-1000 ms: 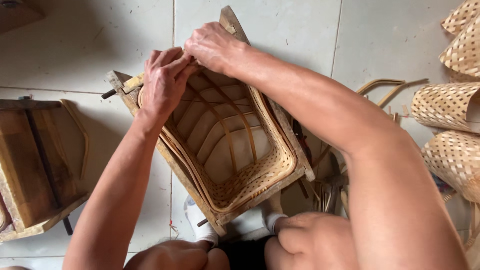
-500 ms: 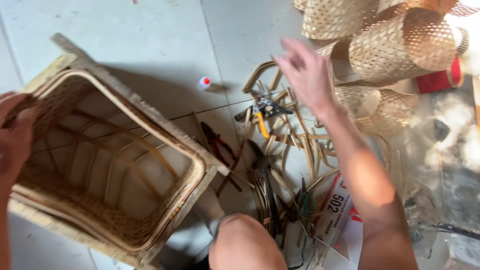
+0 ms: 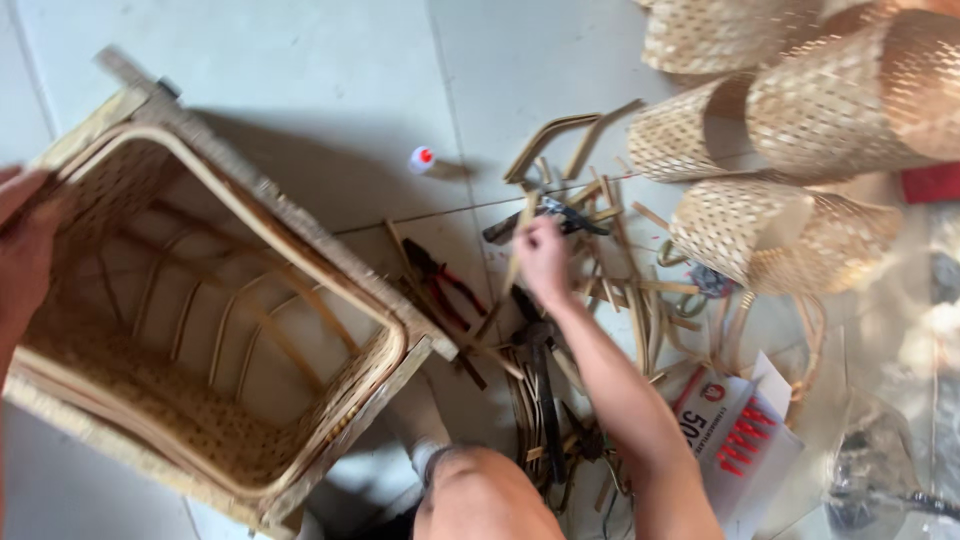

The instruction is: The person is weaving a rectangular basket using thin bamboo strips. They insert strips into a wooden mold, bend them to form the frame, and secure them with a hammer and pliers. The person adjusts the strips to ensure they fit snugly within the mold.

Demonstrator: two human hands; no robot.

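A square woven bamboo basket (image 3: pixel 300 250) with a bent cane rim lies tilted on the tile floor at the left, its opening facing me. My left hand (image 3: pixel 25 250) grips its far left rim and is partly cut off by the frame edge. My right hand (image 3: pixel 545 262) reaches into a pile of loose bamboo strips (image 3: pixel 620 290) to the right of the basket. Its fingers are closed around a thin bamboo strip (image 3: pixel 505 290) that slants down to the left. Red-handled pliers (image 3: pixel 445 285) lie just left of that hand, and a dark tool (image 3: pixel 550 215) lies just above it.
A small white bottle with a red cap (image 3: pixel 423 159) stands on the tiles above the pliers. Several woven bamboo cylinders (image 3: pixel 780 230) are stacked at the upper right. A white carton with red print (image 3: pixel 740 430) lies at the lower right. My knee (image 3: pixel 480 495) is at the bottom.
My right hand left the basket rim, swung right over the strip pile and came down to close on a strip. The view shifted right. My left hand stays on the basket.
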